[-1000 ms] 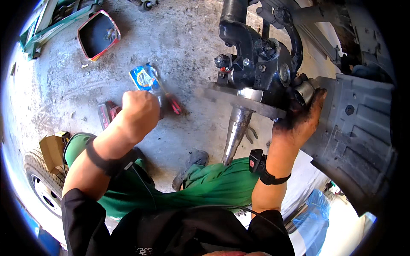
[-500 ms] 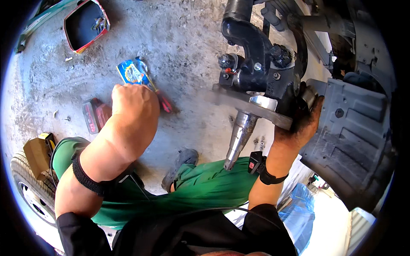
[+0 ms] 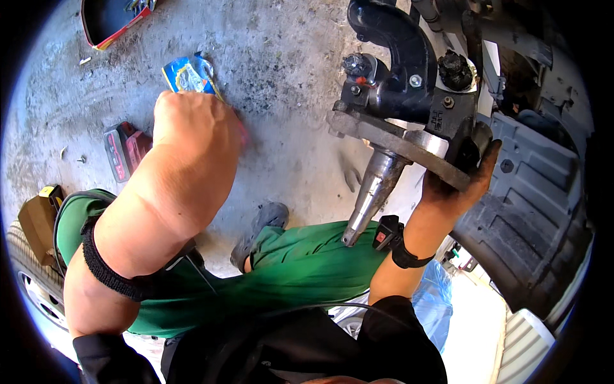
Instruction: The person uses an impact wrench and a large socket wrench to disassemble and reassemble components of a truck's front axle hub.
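A dark metal steering knuckle (image 3: 416,147) hangs at the upper right; its bare, tapered spindle (image 3: 377,195) points down toward my knee. My right hand (image 3: 457,185), blackened with grease, wraps the knuckle's right side from below, its fingers partly hidden behind the flange. To the left, my left hand (image 3: 195,121) is closed above the floor with its back toward me. Its curled fingers are out of sight, so anything inside them is hidden. Just beyond it lies a torn blue packet (image 3: 188,75). A red-handled tool (image 3: 242,132) shows blurred beside that hand.
A red-and-black battery pack (image 3: 128,150) rests on the concrete floor. At the far left is an open red-edged tray (image 3: 105,29) with small metal parts. A cardboard box (image 3: 38,227) sits by a tyre (image 3: 25,262). Grey vehicle panels (image 3: 531,173) close off the right.
The view has shifted, so floor things appear higher and farther left. The knuckle and my right hand appear farther right, with the spindle slightly more slanted. My left hand stays closed.
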`<action>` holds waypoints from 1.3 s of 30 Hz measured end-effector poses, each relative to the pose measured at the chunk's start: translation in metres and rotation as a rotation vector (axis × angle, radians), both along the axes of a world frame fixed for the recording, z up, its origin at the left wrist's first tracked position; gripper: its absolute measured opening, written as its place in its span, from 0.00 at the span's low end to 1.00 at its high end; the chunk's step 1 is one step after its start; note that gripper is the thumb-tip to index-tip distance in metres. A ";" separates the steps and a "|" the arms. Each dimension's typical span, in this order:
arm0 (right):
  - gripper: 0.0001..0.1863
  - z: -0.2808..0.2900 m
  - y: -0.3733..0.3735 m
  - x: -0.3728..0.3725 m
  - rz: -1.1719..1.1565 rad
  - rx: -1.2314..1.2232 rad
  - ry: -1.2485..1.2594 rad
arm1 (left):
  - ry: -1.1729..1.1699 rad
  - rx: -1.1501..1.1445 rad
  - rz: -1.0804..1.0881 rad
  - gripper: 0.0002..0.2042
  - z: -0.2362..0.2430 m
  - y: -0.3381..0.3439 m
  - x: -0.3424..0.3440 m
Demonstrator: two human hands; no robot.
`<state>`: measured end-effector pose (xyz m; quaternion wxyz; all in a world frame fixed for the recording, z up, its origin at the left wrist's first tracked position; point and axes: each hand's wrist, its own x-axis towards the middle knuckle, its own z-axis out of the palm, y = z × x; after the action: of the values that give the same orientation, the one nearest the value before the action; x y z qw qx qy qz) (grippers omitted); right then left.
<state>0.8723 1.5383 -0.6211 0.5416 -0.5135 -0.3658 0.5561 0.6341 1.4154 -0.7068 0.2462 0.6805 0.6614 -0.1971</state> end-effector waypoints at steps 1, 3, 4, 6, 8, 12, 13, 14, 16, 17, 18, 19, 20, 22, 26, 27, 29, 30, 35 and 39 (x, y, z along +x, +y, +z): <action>0.16 -0.002 0.002 0.004 0.043 0.013 0.034 | 0.009 -0.007 0.001 0.09 0.000 0.002 -0.002; 0.16 -0.003 0.001 0.005 0.084 0.028 0.075 | 0.026 -0.013 -0.001 0.09 0.001 0.005 -0.005; 0.16 -0.002 0.001 0.005 0.094 0.022 0.093 | 0.015 -0.007 -0.008 0.08 0.003 0.006 -0.006; 0.16 -0.003 -0.002 0.001 0.100 0.017 0.119 | 0.012 0.000 -0.019 0.08 0.003 0.007 -0.007; 0.17 -0.005 -0.004 -0.009 0.057 0.218 -0.223 | -0.091 0.156 0.106 0.07 -0.006 0.006 -0.008; 0.21 0.015 0.005 -0.010 -0.116 0.073 -0.010 | -0.195 0.194 0.226 0.11 -0.002 0.027 -0.015; 0.21 0.019 0.007 -0.004 -0.079 0.030 0.033 | -0.270 0.300 0.327 0.12 -0.005 0.035 -0.015; 0.21 0.023 0.008 0.001 -0.028 -0.016 0.091 | -0.330 0.406 0.434 0.13 -0.004 0.040 -0.018; 0.22 0.028 0.013 0.007 -0.026 -0.007 0.150 | -0.403 0.518 0.425 0.16 0.003 0.050 -0.026; 0.23 0.031 0.017 0.013 0.001 0.022 0.037 | -0.626 0.576 0.545 0.17 0.011 0.055 -0.027; 0.24 0.036 0.020 0.015 0.029 0.053 -0.077 | -0.856 0.628 0.662 0.18 0.021 0.060 -0.029; 0.26 0.042 0.023 0.014 0.014 0.181 -0.179 | -0.916 0.704 0.728 0.18 0.030 0.067 -0.029; 0.26 0.052 0.022 0.014 0.004 0.188 -0.159 | -1.014 0.787 0.809 0.17 0.043 0.071 -0.025; 0.27 0.073 0.020 0.020 0.174 0.320 -0.391 | -1.085 0.908 0.814 0.16 0.065 0.080 -0.022; 0.24 0.090 0.020 0.032 0.520 0.600 -0.552 | -1.562 0.811 0.757 0.16 0.118 0.085 0.012; 0.27 0.098 0.008 0.024 0.529 0.264 -0.254 | -1.563 0.779 0.627 0.18 0.133 0.084 0.020; 0.38 0.110 -0.002 0.022 0.583 0.288 -0.406 | -1.491 0.817 0.319 0.23 0.168 0.080 0.037; 0.41 0.114 -0.005 0.020 0.614 0.319 -0.451 | -1.412 0.883 0.147 0.24 0.182 0.079 0.043; 0.47 0.135 -0.015 0.017 0.710 0.225 -0.097 | -1.508 0.846 -0.209 0.25 0.215 0.078 0.059; 0.48 0.139 -0.015 0.024 0.718 0.213 -0.023 | -1.377 0.826 -0.272 0.23 0.218 0.077 0.069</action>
<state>0.8959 1.5229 -0.4822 0.3581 -0.2996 -0.5845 0.6636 0.7031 1.4926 -0.4886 0.3010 0.7592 0.2927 0.4973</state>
